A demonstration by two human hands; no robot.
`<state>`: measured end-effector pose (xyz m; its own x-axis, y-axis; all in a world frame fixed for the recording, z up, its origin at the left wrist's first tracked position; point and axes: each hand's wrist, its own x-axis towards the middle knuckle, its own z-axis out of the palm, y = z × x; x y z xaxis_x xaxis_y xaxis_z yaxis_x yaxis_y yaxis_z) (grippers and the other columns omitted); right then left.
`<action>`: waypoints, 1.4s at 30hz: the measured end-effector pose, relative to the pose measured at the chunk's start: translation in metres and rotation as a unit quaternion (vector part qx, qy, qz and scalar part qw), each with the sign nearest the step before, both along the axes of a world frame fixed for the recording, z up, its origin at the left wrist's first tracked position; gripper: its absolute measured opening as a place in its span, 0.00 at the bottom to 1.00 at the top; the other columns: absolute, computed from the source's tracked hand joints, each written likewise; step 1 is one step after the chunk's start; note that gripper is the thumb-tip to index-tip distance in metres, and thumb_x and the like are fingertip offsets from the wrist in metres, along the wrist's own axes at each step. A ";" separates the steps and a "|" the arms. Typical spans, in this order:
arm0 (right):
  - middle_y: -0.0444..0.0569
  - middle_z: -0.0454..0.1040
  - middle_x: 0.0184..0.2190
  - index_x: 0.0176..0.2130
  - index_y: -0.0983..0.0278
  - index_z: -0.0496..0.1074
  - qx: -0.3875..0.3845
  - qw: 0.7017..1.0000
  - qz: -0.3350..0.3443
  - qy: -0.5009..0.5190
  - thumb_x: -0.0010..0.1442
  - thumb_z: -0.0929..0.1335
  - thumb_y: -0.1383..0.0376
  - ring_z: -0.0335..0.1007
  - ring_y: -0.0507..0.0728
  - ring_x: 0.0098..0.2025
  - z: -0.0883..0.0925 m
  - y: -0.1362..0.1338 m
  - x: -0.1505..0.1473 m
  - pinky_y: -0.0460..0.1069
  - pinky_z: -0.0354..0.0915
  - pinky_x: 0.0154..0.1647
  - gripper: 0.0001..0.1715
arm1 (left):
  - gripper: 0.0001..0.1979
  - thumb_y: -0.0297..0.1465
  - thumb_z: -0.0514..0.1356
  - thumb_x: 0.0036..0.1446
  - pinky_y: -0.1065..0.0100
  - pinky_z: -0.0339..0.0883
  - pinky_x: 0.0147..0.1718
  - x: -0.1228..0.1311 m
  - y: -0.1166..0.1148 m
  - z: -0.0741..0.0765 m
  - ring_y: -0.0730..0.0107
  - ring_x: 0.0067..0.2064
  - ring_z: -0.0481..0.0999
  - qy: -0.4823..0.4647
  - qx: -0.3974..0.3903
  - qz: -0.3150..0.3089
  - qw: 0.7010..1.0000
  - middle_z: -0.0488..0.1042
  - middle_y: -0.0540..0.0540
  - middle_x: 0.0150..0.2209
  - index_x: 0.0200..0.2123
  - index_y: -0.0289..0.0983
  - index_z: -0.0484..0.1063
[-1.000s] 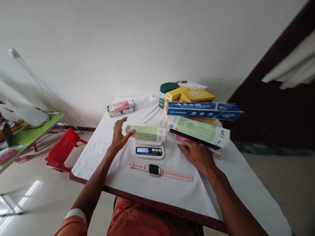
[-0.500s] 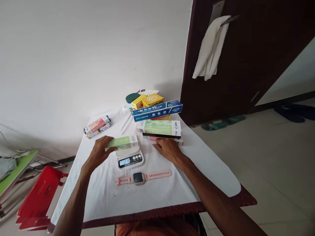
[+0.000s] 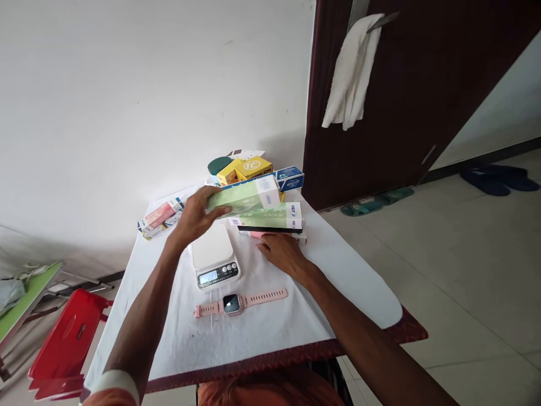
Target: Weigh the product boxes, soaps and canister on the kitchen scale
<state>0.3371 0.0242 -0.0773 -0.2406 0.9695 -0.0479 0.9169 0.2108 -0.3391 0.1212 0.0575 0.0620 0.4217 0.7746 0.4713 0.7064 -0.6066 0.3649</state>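
Pink-topped box pile (image 3: 159,217) left of the scale (image 3: 212,248). My left grip (image 3: 196,214) is clamped on a green-white box (image 3: 243,195), held up beyond the scale. Watch (image 3: 231,304) in front of scale. My right grip (image 3: 281,251) at the pink-white box (image 3: 301,238), right of scale; can't tell if clamped.

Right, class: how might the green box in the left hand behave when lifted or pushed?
The green box looks fairly stiff: the left hand grips one end, and the other juts out without visible sag. That one-handed hold suggests it may be light. Its flat sides would probably make it slide rather than roll.
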 end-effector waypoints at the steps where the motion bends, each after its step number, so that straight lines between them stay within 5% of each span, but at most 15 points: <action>1: 0.57 0.83 0.44 0.42 0.66 0.81 0.000 1.000 0.001 0.000 0.73 0.62 0.61 0.80 0.61 0.45 -0.001 0.000 0.000 0.50 0.62 0.39 0.20 | 0.20 0.44 0.67 0.62 0.61 0.72 0.44 0.010 0.006 -0.006 0.61 0.44 0.77 0.006 0.000 -0.011 1.000 0.79 0.44 0.45 0.51 0.39 0.75; 8: 0.57 0.83 0.45 0.42 0.65 0.81 0.006 1.000 0.008 -0.010 0.74 0.61 0.61 0.79 0.61 0.48 -0.001 -0.001 0.001 0.50 0.62 0.41 0.21 | 0.24 0.48 0.62 0.66 0.50 0.67 0.54 0.045 0.036 -0.044 0.49 0.54 0.71 0.084 0.051 0.013 0.995 0.75 0.37 0.51 0.56 0.38 0.74; 14: 0.56 0.84 0.42 0.38 0.64 0.79 0.033 0.999 0.018 -0.031 0.73 0.62 0.61 0.79 0.61 0.45 -0.009 -0.002 0.001 0.50 0.60 0.38 0.20 | 0.31 0.53 0.61 0.65 0.50 0.66 0.57 0.031 0.019 -0.053 0.49 0.59 0.69 0.054 0.095 0.012 0.994 0.70 0.36 0.57 0.62 0.39 0.69; 18: 0.54 0.82 0.33 0.33 0.62 0.76 0.040 0.999 0.031 -0.020 0.72 0.62 0.58 0.78 0.62 0.37 -0.021 0.002 0.005 0.51 0.56 0.32 0.20 | 0.26 0.49 0.56 0.70 0.53 0.66 0.59 -0.021 0.017 -0.065 0.54 0.59 0.70 -0.017 0.114 0.064 0.991 0.71 0.36 0.56 0.62 0.39 0.68; 21: 0.52 0.81 0.31 0.31 0.61 0.73 0.035 0.999 0.028 -0.013 0.71 0.63 0.56 0.78 0.63 0.36 -0.029 0.005 0.007 0.51 0.56 0.32 0.20 | 0.24 0.43 0.57 0.71 0.54 0.65 0.60 -0.085 0.031 -0.082 0.54 0.58 0.71 -0.029 0.064 0.207 0.976 0.70 0.34 0.56 0.62 0.34 0.66; 23: 0.52 0.81 0.30 0.29 0.60 0.72 0.040 0.999 0.018 -0.013 0.70 0.63 0.56 0.78 0.63 0.36 -0.034 0.006 0.008 0.51 0.57 0.31 0.20 | 0.29 0.38 0.63 0.66 0.52 0.61 0.62 -0.131 0.046 -0.092 0.48 0.62 0.67 0.022 -0.008 0.320 0.947 0.67 0.30 0.60 0.64 0.30 0.63; 26: 0.51 0.79 0.27 0.27 0.59 0.69 0.048 0.999 0.014 -0.003 0.69 0.63 0.54 0.76 0.63 0.32 -0.039 0.008 0.009 0.51 0.56 0.29 0.21 | 0.41 0.39 0.67 0.60 0.48 0.55 0.66 -0.188 0.072 -0.100 0.42 0.69 0.59 0.109 -0.105 0.401 0.904 0.59 0.28 0.68 0.70 0.32 0.55; 29: 0.50 0.77 0.24 0.26 0.58 0.67 0.053 0.998 0.016 0.010 0.69 0.62 0.51 0.75 0.61 0.29 -0.044 0.009 0.012 0.50 0.54 0.27 0.22 | 0.42 0.46 0.68 0.57 0.47 0.50 0.67 -0.224 0.095 -0.098 0.40 0.69 0.59 0.163 -0.176 0.410 0.880 0.62 0.28 0.67 0.67 0.34 0.57; 34: 0.49 0.74 0.21 0.26 0.59 0.65 0.073 0.997 0.018 0.015 0.69 0.61 0.51 0.72 0.59 0.26 -0.051 0.010 0.015 0.50 0.53 0.26 0.24 | 0.26 0.42 0.67 0.55 0.51 0.60 0.60 -0.244 0.108 -0.084 0.45 0.61 0.69 0.175 -0.215 0.396 0.875 0.72 0.35 0.58 0.54 0.38 0.69; 42: 0.52 0.79 0.28 0.30 0.61 0.73 0.046 0.999 -0.006 -0.013 0.70 0.63 0.54 0.76 0.61 0.33 -0.035 0.006 0.006 0.50 0.52 0.29 0.21 | 0.26 0.42 0.64 0.58 0.55 0.65 0.58 -0.229 0.046 -0.051 0.50 0.59 0.72 0.169 -0.165 0.372 0.898 0.72 0.37 0.58 0.57 0.36 0.68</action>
